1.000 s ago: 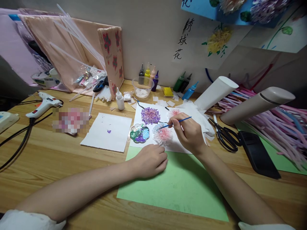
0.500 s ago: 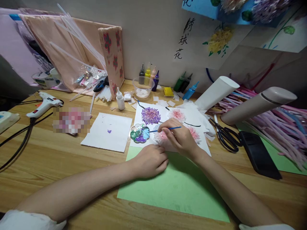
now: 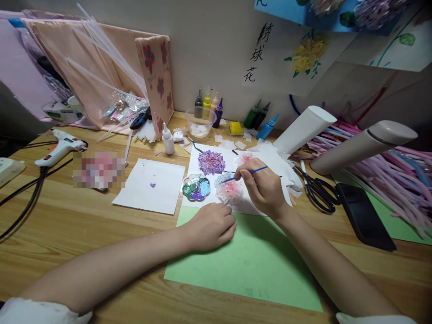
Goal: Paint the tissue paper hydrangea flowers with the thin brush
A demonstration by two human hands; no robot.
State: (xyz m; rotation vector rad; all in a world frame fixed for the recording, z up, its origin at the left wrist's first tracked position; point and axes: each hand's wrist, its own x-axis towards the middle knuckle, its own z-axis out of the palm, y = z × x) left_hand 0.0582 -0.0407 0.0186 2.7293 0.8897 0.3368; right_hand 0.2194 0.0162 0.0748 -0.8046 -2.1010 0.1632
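Note:
My right hand (image 3: 265,186) pinches a thin blue paintbrush (image 3: 259,170). The brush tip is at the pale blue upper left part of a pink paper flower (image 3: 231,191). That flower is on a white sheet (image 3: 209,207), beside a purple paper flower (image 3: 211,162) and another pink flower (image 3: 245,157) partly behind my hand. A clear flower-shaped palette (image 3: 196,187) with green, purple and light blue paint lies left of the brush. My left hand (image 3: 211,227) rests closed in a loose fist at the sheet's lower edge, over a green sheet (image 3: 249,270), with nothing visible in it.
Left of the palette lies a white square (image 3: 150,189) with a purple smear. Behind stand a white glue bottle (image 3: 168,140), a clear tub (image 3: 200,123) and several paint bottles. Black scissors (image 3: 319,191) and a phone (image 3: 366,216) lie to the right; a glue gun (image 3: 59,146) lies left.
My right hand has lifted the brush tip from the light blue paint in the palette and moved it right, onto the flower. The left hand stays in place.

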